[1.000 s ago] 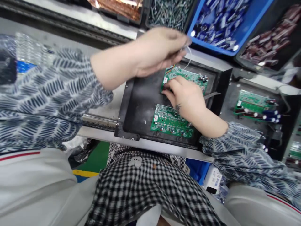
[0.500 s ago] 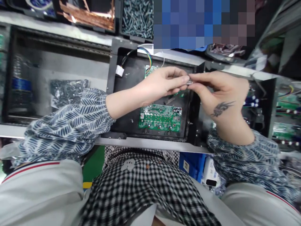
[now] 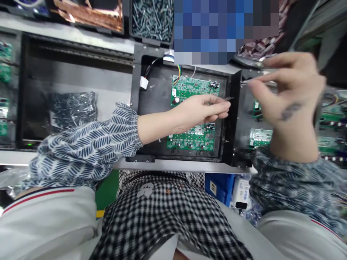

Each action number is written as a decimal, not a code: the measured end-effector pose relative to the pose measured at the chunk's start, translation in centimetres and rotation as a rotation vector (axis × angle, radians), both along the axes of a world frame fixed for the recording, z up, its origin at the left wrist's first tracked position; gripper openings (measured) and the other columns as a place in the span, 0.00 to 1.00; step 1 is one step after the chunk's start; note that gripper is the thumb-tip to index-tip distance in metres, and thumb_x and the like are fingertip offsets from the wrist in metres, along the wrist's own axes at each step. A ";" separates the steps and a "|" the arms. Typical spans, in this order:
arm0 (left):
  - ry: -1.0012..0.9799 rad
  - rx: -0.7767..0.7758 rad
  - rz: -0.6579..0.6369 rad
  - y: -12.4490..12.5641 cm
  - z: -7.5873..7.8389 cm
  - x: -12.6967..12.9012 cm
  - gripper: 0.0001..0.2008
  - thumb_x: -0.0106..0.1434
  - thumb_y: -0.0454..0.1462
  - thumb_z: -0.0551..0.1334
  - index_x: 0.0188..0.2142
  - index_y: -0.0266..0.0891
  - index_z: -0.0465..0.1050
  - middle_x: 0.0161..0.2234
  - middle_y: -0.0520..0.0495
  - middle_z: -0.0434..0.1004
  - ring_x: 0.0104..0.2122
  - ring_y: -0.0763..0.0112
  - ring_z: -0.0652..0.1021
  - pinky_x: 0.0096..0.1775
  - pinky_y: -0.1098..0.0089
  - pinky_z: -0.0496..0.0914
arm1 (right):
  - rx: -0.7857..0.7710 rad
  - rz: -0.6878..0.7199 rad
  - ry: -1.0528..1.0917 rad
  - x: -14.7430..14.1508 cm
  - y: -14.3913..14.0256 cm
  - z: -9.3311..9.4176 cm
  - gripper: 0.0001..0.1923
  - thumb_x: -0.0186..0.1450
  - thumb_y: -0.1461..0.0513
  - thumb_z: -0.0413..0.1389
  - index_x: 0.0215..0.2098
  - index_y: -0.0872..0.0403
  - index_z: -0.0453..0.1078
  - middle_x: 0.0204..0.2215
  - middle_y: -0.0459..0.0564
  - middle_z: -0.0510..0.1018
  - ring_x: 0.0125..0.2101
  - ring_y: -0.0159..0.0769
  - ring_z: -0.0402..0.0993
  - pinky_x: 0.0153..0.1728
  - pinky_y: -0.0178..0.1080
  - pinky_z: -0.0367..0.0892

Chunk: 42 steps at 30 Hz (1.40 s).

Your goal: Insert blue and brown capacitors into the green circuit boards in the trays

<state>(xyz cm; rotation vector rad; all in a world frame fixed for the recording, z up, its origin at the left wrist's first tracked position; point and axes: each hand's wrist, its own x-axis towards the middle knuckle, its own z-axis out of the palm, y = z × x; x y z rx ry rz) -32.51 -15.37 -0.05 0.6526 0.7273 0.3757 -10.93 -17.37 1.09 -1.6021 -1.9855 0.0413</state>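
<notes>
My left hand (image 3: 207, 110) is closed in a pinch over the right side of the black tray frame (image 3: 154, 104). A thin dark part (image 3: 229, 98) pokes out at its fingertips; its kind is too small to make out. Under the hand and forearm, green circuit boards (image 3: 189, 142) lie in the frame, partly covered. To the right, my right hand (image 3: 292, 88) is raised above the neighbouring frame, blurred by motion. Its thumb and fingers look apart, with nothing clearly between them. A white connector (image 3: 144, 83) on dark wires rests at the frame's upper left.
A bin of screws (image 3: 153, 20) stands at the back, beside a bin of copper-coloured strips (image 3: 92, 14). Dark red parts (image 3: 264, 47) fill a container behind my right hand. A plastic bag of dark parts (image 3: 73, 108) lies left. More boards (image 3: 260, 137) sit in the right frame.
My hands, which met over a small silvery part, have separated. My right hand has moved right and up; my left hand has shifted slightly right and down, uncovering more of the upper board.
</notes>
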 end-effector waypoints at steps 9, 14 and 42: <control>-0.018 0.088 -0.142 0.2 -2.3 -1.8 0.08 0.68 0.33 0.64 0.32 0.35 0.70 0.30 0.53 0.70 0.27 0.83 0.68 0.34 0.78 0.64 | -0.204 -0.087 -0.022 0.6 4.2 -7.0 0.11 0.63 0.55 0.65 0.25 0.49 0.76 0.49 0.59 0.78 0.56 0.52 0.63 0.60 0.57 0.54; 0.015 0.103 -0.146 0.1 -2.0 -1.8 0.11 0.69 0.34 0.62 0.30 0.36 0.66 0.27 0.56 0.63 0.25 0.82 0.64 0.29 0.77 0.59 | -0.175 -0.079 0.034 1.2 4.5 -7.5 0.13 0.62 0.53 0.66 0.24 0.47 0.75 0.45 0.56 0.80 0.54 0.52 0.61 0.60 0.58 0.51; 0.030 -0.001 0.032 3.4 -0.9 -1.2 0.12 0.69 0.27 0.61 0.27 0.32 0.67 0.24 0.52 0.71 0.27 0.82 0.71 0.37 0.76 0.66 | -0.222 0.180 0.226 -3.7 -3.9 -0.4 0.08 0.70 0.61 0.59 0.42 0.43 0.80 0.44 0.46 0.83 0.47 0.42 0.80 0.51 0.50 0.75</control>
